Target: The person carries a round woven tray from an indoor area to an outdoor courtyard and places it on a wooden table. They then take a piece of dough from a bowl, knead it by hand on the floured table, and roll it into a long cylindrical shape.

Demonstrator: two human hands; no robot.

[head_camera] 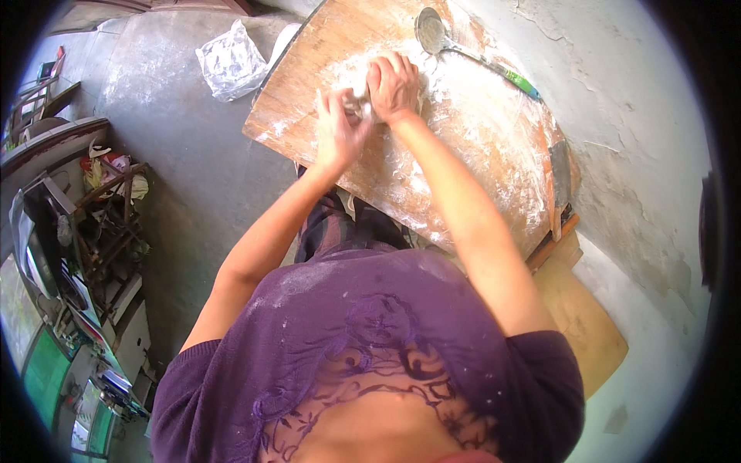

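On a floured wooden board (pixel 463 144), both of my hands are at a pale lump of dough (pixel 363 106), mostly hidden beneath and between them. My left hand (pixel 341 124) is blurred, its fingers curled at the lump's near left side. Palm down, my right hand (pixel 395 84) presses over the dough with its fingers bent. Beyond the right hand lies a metal ladle (pixel 429 30), its bowl toward the far side and its green-ended handle pointing right. White flour is scattered around the hands.
A pale wall (pixel 625 98) borders the board's right side. A flat grey-and-brown tool (pixel 559 173) lies along the right edge. A clear plastic bag (pixel 231 61) is beyond the left edge, above the concrete floor (pixel 191 144). Cluttered wooden furniture (pixel 110 214) stands farther left.
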